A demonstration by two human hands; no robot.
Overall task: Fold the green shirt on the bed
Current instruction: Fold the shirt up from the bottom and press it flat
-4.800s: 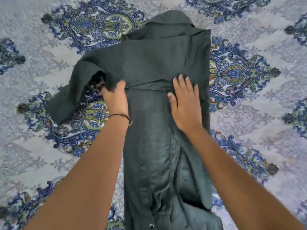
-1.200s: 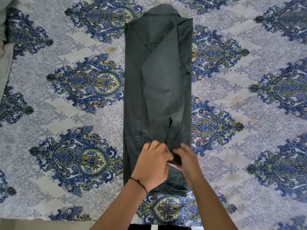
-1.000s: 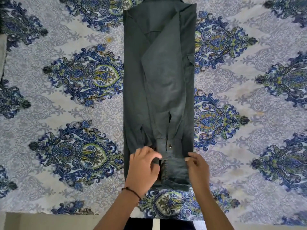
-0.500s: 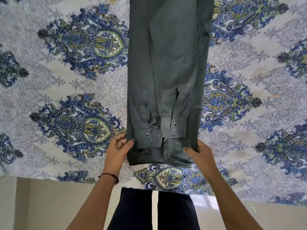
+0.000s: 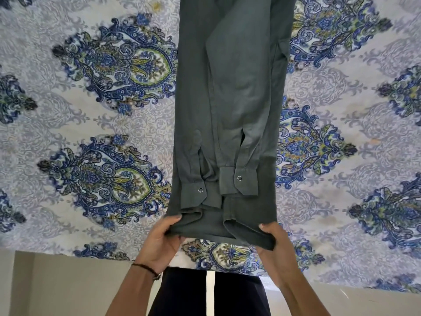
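The green shirt (image 5: 230,99) lies on the bed as a long narrow strip running away from me, its sides folded in and both sleeves laid down the middle. Two cuffs with metal snaps rest near the bottom hem. My left hand (image 5: 163,239) pinches the hem's left corner, thumb on top. My right hand (image 5: 272,241) grips the hem's right corner, and the cloth there is raised slightly off the bedspread. The collar end is cut off by the top of the view.
The bedspread (image 5: 102,124) is pale grey with blue and green paisley medallions. Its near edge (image 5: 68,254) runs across the lower view, with pale floor below. My dark trousers (image 5: 209,293) stand against that edge.
Both hands went from touching the hem's corners to gripping them, and the hem has lifted a little. The view has tilted down toward the bed's near edge.
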